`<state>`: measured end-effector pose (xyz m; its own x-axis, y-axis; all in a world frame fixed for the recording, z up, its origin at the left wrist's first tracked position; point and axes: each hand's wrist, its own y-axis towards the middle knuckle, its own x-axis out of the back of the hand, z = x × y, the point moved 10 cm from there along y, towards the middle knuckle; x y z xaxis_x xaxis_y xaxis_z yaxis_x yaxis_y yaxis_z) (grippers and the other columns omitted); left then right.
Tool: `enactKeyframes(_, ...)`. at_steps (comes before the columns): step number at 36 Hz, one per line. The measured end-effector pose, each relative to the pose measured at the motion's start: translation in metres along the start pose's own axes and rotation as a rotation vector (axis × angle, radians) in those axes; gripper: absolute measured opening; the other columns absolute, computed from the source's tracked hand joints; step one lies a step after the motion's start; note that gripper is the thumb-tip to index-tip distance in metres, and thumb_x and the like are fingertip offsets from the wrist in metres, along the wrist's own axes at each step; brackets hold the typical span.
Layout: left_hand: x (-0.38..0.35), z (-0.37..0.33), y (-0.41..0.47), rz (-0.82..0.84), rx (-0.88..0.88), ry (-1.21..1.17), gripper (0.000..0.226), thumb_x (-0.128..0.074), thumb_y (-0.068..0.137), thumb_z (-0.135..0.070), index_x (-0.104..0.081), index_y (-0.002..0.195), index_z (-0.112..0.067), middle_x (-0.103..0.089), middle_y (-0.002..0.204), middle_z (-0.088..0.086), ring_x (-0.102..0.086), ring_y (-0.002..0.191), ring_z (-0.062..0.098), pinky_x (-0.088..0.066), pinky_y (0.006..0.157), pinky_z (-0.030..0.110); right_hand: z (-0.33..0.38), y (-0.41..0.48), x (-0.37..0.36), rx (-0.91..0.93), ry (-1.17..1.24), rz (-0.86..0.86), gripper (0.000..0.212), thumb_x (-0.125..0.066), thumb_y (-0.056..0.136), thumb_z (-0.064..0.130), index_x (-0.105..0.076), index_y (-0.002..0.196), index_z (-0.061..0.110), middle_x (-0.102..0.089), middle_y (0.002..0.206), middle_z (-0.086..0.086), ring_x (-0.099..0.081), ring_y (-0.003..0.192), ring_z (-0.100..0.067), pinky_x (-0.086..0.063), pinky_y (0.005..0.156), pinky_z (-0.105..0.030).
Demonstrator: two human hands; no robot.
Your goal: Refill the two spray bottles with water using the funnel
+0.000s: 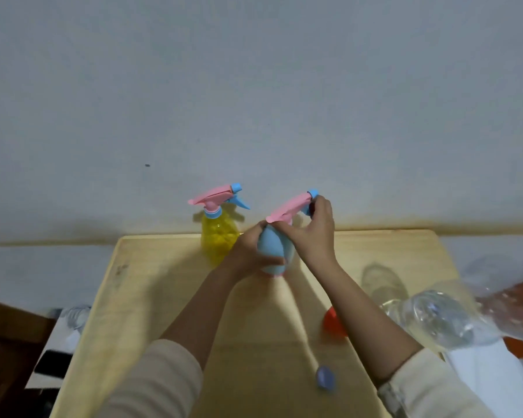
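Observation:
A blue spray bottle [273, 251] stands near the table's far edge. My left hand [248, 254] wraps around its body. My right hand [314, 230] grips its pink spray head [287, 208] at the neck and trigger. A yellow spray bottle [218, 236] with a pink and blue spray head stands just to the left, untouched. An orange funnel [332, 322] lies on the table, partly hidden behind my right forearm. A large clear plastic water bottle [435, 315] lies on its side at the right edge. A small blue cap [325, 377] rests near the front.
The wooden table [151, 297] stands against a pale wall. Crumpled clear plastic wrap [514, 300] and white paper [489, 378] lie off the right side. Dark furniture and a white object sit low on the left.

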<state>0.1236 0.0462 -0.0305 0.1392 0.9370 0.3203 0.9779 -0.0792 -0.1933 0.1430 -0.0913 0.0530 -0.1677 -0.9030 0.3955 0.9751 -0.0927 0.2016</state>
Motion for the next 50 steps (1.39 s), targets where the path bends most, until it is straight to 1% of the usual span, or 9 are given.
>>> enactKeyframes(2, -0.005, 0.003, 0.011, 0.012, 0.002, 0.012, 0.072, -0.084, 0.064, -0.002, -0.046, 0.123, -0.018, -0.059, 0.108, -0.004, -0.059, 0.096, 0.007, -0.05, 0.07, 0.013, -0.004, 0.007, -0.001, 0.011, 0.0, -0.042, 0.054, -0.086, 0.06, 0.022, -0.044, 0.094, 0.014, -0.045, 0.095, -0.004, -0.043, 0.085, -0.014, -0.033, 0.068, -0.002)
enactKeyframes(6, -0.007, 0.016, 0.027, -0.036, 0.04, 0.096, 0.077, -0.085, 0.065, -0.016, -0.045, 0.13, -0.007, -0.054, 0.124, 0.002, -0.054, 0.111, 0.015, -0.046, 0.094, 0.027, -0.011, 0.017, -0.008, 0.004, -0.025, -0.067, 0.055, -0.083, 0.064, 0.021, -0.05, 0.105, 0.007, -0.045, 0.1, -0.001, -0.045, 0.093, -0.014, -0.031, 0.072, -0.011)
enactKeyframes(13, -0.002, 0.017, 0.035, -0.144, 0.062, 0.118, 0.074, -0.081, 0.072, -0.018, -0.042, 0.134, -0.006, -0.05, 0.133, 0.009, -0.049, 0.12, 0.019, -0.04, 0.104, 0.033, -0.018, 0.024, -0.014, -0.003, 0.015, -0.117, 0.055, -0.08, 0.068, 0.021, -0.048, 0.111, 0.01, -0.046, 0.103, 0.0, -0.048, 0.097, -0.016, -0.042, 0.079, -0.021)
enactKeyframes(20, 0.004, 0.032, 0.039, -0.227, 0.026, 0.097, 0.095, -0.075, 0.051, -0.062, -0.049, 0.13, -0.015, -0.056, 0.124, 0.004, -0.054, 0.115, 0.022, -0.049, 0.095, 0.047, -0.021, 0.021, -0.02, 0.001, 0.003, -0.065, 0.067, -0.081, 0.069, 0.023, -0.045, 0.123, 0.009, -0.046, 0.114, -0.003, -0.044, 0.106, -0.013, -0.039, 0.084, -0.017)
enactKeyframes(29, 0.008, 0.027, 0.032, -0.204, -0.065, 0.06, 0.073, -0.077, 0.057, -0.058, -0.051, 0.119, -0.03, -0.058, 0.118, 0.006, -0.056, 0.111, 0.026, -0.05, 0.09, 0.053, -0.019, 0.017, -0.015, -0.026, 0.0, -0.076, 0.07, -0.083, 0.067, 0.02, -0.045, 0.125, 0.007, -0.049, 0.12, -0.007, -0.044, 0.104, -0.01, -0.031, 0.08, 0.002)
enactKeyframes(35, 0.016, -0.001, -0.009, -0.23, -0.12, 0.103, 0.056, -0.065, 0.076, -0.022, -0.05, 0.127, -0.004, -0.05, 0.12, 0.011, -0.047, 0.103, 0.015, -0.034, 0.079, 0.001, -0.022, 0.008, -0.012, -0.074, -0.039, -0.101, 0.08, -0.082, 0.069, 0.02, -0.038, 0.134, 0.009, -0.043, 0.132, -0.007, -0.044, 0.12, -0.015, -0.029, 0.09, -0.007)
enactKeyframes(38, 0.026, 0.002, -0.034, -0.262, -0.169, 0.086, 0.044, -0.067, 0.082, 0.0, -0.052, 0.123, 0.003, -0.049, 0.116, 0.012, -0.045, 0.1, 0.011, -0.032, 0.075, -0.006, -0.024, -0.007, -0.01, -0.112, -0.066, -0.154, 0.083, -0.082, 0.069, 0.021, -0.035, 0.136, 0.009, -0.039, 0.136, -0.007, -0.04, 0.125, -0.015, -0.029, 0.096, -0.013)
enactKeyframes(45, 0.097, 0.026, -0.077, -0.558, -0.227, 0.092, 0.045, -0.062, 0.074, -0.038, -0.056, 0.105, -0.005, -0.05, 0.095, 0.0, -0.053, 0.088, 0.024, -0.046, 0.079, 0.029, -0.014, -0.066, -0.02, -0.1, -0.026, -0.36, 0.057, -0.072, 0.075, 0.008, -0.042, 0.124, 0.007, -0.04, 0.122, -0.005, -0.042, 0.115, -0.015, -0.039, 0.094, -0.025)
enactKeyframes(50, 0.119, 0.034, -0.053, -0.498, -0.191, 0.161, 0.077, -0.062, 0.064, -0.051, -0.049, 0.12, 0.001, -0.051, 0.113, 0.012, -0.052, 0.106, 0.032, -0.046, 0.091, 0.04, 0.002, -0.076, -0.081, -0.049, 0.004, -0.183, 0.03, -0.068, 0.081, 0.01, -0.055, 0.108, 0.01, -0.054, 0.106, 0.002, -0.054, 0.102, -0.015, -0.049, 0.089, -0.035)
